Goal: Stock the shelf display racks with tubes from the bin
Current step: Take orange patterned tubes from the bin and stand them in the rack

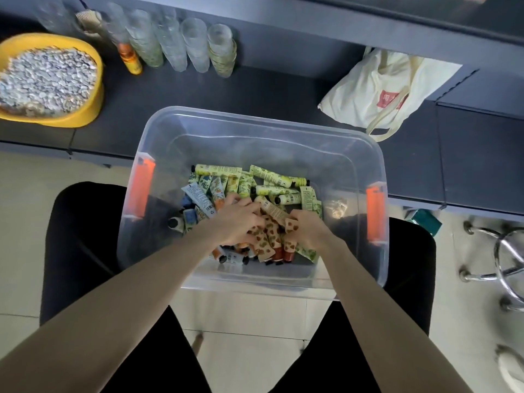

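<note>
Dozens of tubes (273, 190) are lying heaped in the near half of the clear bin (255, 120), leaving its far half bare up to the rim, which is overlapping the dark desk (269, 86) edge. Both arms are reaching in over the near rim. The right hand (309, 229) is curling its fingers (296, 215) round heart-print tubes; the left hand (238, 219) is bending its fingers (235, 198) onto the pile, grip unclear. Tube labels are showing too small to read; beyond the bin's far right corner a tote bag (380, 89) is bearing a red patch with blurred characters
</note>
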Tool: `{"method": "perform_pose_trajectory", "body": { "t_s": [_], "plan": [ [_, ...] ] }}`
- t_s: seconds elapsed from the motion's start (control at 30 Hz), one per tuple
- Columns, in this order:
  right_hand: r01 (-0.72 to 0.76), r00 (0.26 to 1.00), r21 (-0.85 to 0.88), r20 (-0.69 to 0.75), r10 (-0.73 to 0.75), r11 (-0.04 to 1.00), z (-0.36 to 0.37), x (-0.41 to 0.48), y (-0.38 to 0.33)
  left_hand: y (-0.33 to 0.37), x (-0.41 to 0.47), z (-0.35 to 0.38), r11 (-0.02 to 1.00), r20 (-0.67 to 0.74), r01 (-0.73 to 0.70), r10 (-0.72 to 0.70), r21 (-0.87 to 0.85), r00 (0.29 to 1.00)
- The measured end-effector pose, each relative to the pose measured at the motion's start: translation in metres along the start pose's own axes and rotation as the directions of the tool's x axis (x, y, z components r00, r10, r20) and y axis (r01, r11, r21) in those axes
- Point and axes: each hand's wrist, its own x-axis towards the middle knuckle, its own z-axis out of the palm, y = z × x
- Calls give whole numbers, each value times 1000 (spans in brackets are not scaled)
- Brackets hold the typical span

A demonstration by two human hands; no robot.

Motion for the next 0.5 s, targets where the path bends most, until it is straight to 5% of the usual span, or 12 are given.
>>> {"method": "perform_pose_trajectory", "body": {
  "t_s": [0.2,0.3,0.37,0.5],
  "plan": [
    [67,991,145,-122,-49,987,-7,-7,2,4,1,-1,997,-43,-45,47,59,998],
    [105,971,270,-234,-41,957,-15,-15,0,-2,-10,-7,960,-249,-6,-66,-280,966],
    [131,946,322,-324,-20,938,-26,-21,-2,-6,-19,-22,834,-335,-37,-180,-550,925],
    [236,888,331,-456,-64,913,-68,-40,-13,-9,-23,-69,754,-465,-96,-295,-650,835]
  ]
}}
